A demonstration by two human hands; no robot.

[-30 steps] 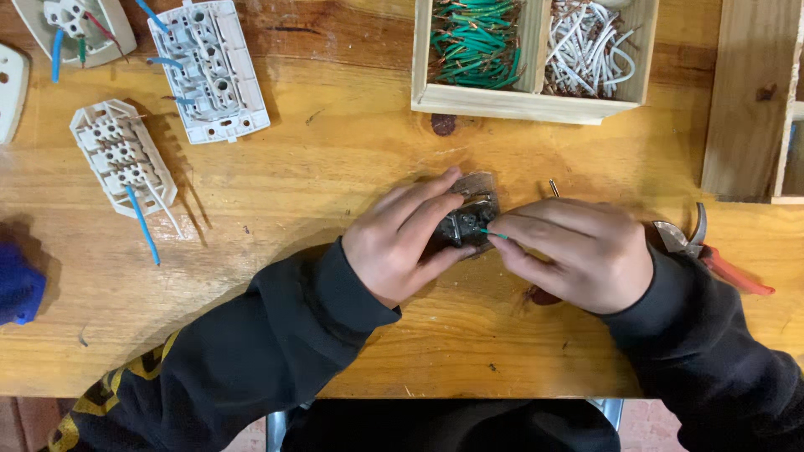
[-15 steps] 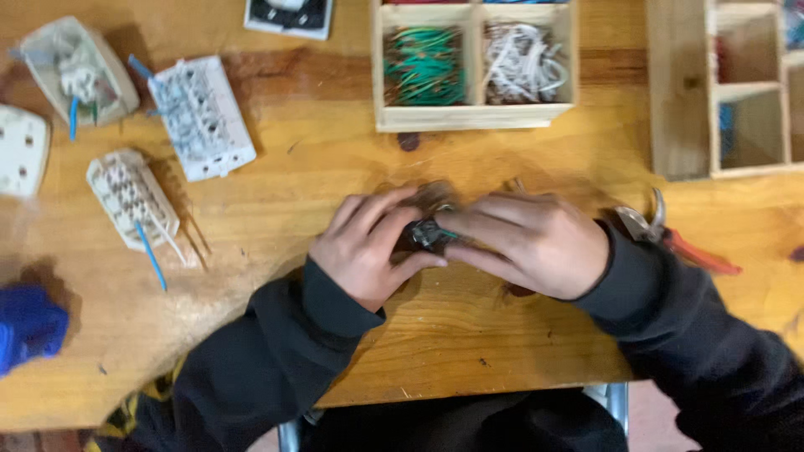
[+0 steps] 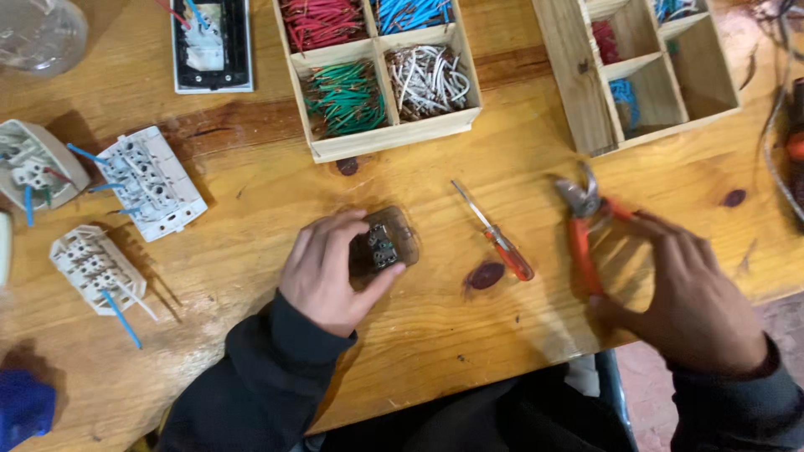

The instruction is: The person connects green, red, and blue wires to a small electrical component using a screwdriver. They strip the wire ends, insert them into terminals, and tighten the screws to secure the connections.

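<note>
The left hand (image 3: 328, 272) lies curled over a small dark smoky-brown translucent plastic switch module (image 3: 384, 243), fingers on its left edge and thumb under its lower edge, gripping it against the desk; the right hand (image 3: 688, 297) is blurred, its fingers spread wide and closing on nothing, just beside or perhaps touching the handles of the orange-handled metal pliers (image 3: 581, 224). Both work on a broad knotty light wooden desk (image 3: 469, 351), where the module sits near the middle, below a pale wooden compartment tray (image 3: 381, 141) holding short wire pieces sorted into red, blue, green and white bundles. A second pale wooden divided box (image 3: 586, 92) stands at the upper right, with a few red and blue pieces in its sections. To the left lie white plastic socket inserts (image 3: 151, 182), some with blue wire stubs. The pliers lie right of the module with jaws pointing up. Between the module and the pliers rests a slim screwdriver with an orange handle (image 3: 494, 234), lying slantwise. The module is rounded and rectangular, glossy, with small metal terminals showing at its centre.
</note>
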